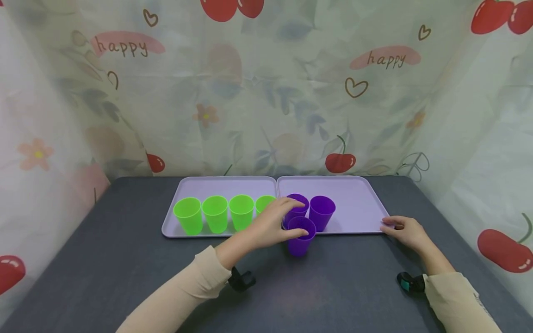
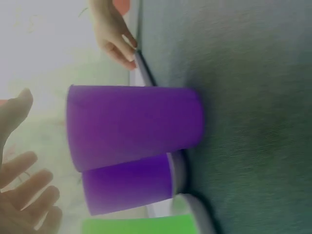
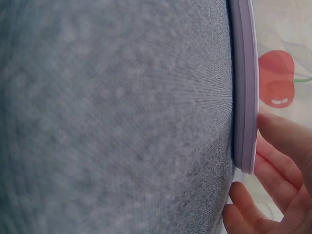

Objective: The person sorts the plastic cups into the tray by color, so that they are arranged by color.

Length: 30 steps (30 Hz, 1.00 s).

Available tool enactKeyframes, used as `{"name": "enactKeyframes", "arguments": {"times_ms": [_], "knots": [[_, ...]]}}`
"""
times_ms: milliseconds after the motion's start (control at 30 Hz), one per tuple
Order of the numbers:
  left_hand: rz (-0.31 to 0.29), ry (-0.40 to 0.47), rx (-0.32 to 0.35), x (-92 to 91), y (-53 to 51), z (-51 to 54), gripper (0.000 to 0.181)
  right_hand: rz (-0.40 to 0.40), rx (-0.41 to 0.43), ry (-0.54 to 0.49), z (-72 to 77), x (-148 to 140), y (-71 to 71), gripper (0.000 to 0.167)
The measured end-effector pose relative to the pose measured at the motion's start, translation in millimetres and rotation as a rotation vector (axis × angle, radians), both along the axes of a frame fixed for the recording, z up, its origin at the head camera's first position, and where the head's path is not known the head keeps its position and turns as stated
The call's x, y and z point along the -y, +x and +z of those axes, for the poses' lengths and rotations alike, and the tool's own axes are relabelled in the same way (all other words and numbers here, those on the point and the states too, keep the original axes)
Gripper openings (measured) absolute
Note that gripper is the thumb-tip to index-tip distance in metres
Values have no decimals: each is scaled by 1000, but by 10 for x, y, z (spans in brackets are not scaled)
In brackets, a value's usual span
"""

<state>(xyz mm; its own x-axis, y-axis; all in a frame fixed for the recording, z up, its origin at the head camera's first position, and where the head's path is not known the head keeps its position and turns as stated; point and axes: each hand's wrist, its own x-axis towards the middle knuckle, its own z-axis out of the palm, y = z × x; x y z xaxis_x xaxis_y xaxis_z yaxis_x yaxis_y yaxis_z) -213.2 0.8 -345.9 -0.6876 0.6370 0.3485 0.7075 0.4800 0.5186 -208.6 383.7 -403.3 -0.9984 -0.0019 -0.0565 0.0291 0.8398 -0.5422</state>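
Observation:
My left hand (image 1: 270,224) reaches in from the left, thumb and fingers spread around the upper part of a purple cup (image 1: 300,243) at the right tray's near edge. In the left wrist view a gap shows between this hand (image 2: 27,195) and the purple cup (image 2: 136,126). Two more purple cups, one partly behind my fingers (image 1: 296,213) and one beside it (image 1: 322,215), stand upright on the right lilac tray (image 1: 354,203). With thumb and fingers, my right hand (image 1: 408,233) holds that tray's near right corner; the right wrist view shows the thumb on the rim (image 3: 246,122).
Left of the purple cups, a second lilac tray (image 1: 189,185) holds several green cups (image 1: 215,215) in a row, the rightmost partly behind my left hand. Both trays lie side by side on a dark grey table (image 1: 125,259). Patterned curtains (image 1: 250,115) enclose the back and sides.

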Motion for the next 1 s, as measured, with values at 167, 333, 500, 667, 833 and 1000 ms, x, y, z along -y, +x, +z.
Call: {"name": "enactKeyframes", "arguments": {"times_ms": [167,333,500,667,833,1000], "knots": [[38,16,36,62,65,-89,59,1,2,-1,0,-12,-12,49],[60,40,69,59,95,-141,61,6,2,-7,2,-28,-10,49],[56,63,62,31,109,-206,62,0,5,-5,-4,-34,-2,49],[66,84,90,4,116,-277,65,-3,19,-7,-4,-32,-7,50],[79,107,125,-11,117,-331,66,0,25,-5,-2,-31,-10,50],[93,125,159,-18,125,-356,66,9,18,-6,5,-21,-11,50]]}}
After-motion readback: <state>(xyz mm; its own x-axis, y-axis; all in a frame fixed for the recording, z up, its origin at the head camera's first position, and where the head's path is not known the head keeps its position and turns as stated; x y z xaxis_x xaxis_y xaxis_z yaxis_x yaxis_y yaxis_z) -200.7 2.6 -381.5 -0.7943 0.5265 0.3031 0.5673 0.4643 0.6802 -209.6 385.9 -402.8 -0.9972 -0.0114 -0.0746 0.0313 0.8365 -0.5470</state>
